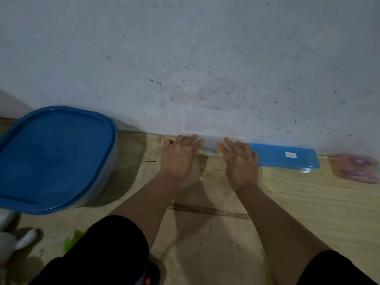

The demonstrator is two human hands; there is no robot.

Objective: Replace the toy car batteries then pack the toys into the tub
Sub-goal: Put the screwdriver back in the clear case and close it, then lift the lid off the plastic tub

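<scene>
Left hand [178,155] touches clear box [210,144]; right hand [239,159] too.

— Where are your arms?
— Both stretch straight ahead, bare forearms side by side.
— And your hands?
— My left hand [178,159] and right hand [239,161] lie palms down, near each other, fingers fairly straight and slightly spread.

Your tub [106,173] is sitting on the floor at your left near the wall, grey-sided, with its blue tub lid [55,157] lying closed on top. A green toy [72,241] and a white plush toy [10,241] are lying on the floor just below it, beside your knee.
</scene>
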